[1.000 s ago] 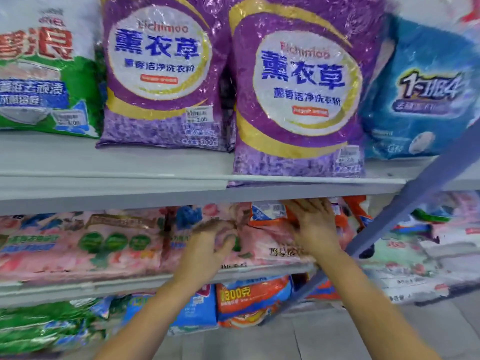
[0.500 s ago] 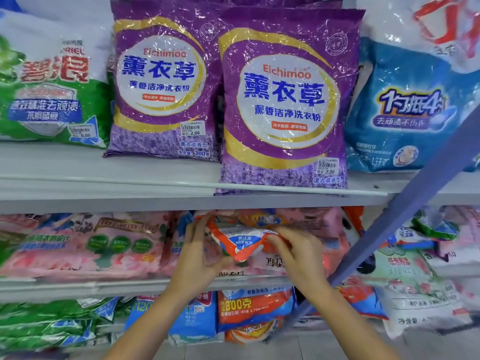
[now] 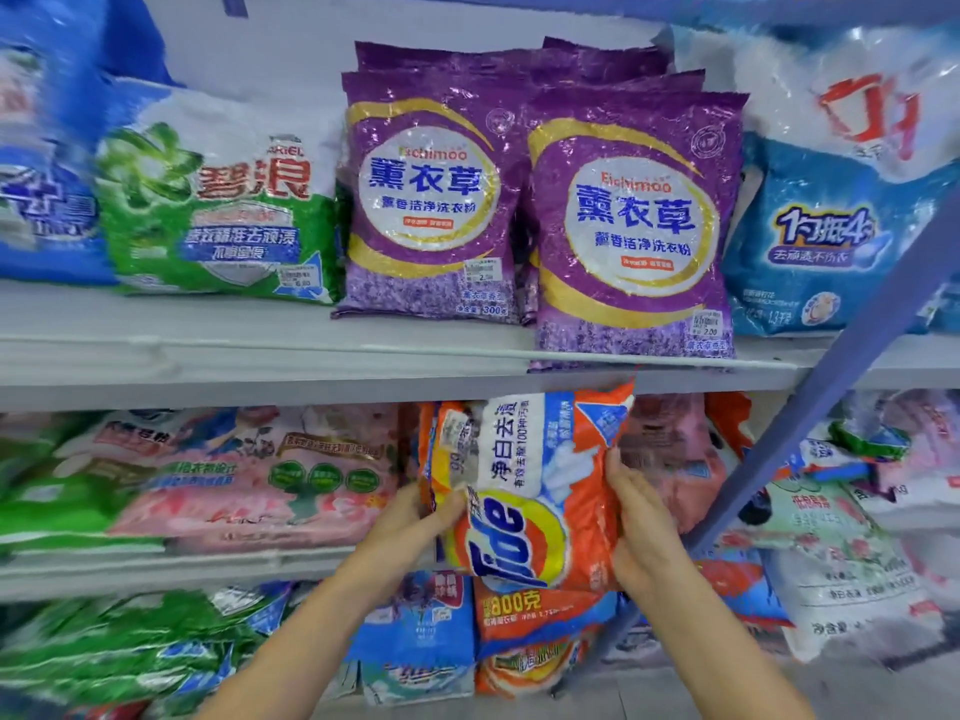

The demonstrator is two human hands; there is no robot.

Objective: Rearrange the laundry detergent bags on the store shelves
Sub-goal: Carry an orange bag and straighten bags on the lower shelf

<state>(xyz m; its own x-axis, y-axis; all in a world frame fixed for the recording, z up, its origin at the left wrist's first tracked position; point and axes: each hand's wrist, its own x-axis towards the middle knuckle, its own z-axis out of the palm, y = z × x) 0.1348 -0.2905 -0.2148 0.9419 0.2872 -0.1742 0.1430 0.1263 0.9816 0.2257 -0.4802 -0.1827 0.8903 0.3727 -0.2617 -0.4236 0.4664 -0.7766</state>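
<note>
At shelf: two hands grip one Tide bag.

Your left hand and right hand, seen from the head camera at a store shelf. Both are bare. Your left forearm and right forearm are uncovered from the wrist down to the lower edge of the frame. The picture is too soft to show finer detail on fingers or wrists.
</note>
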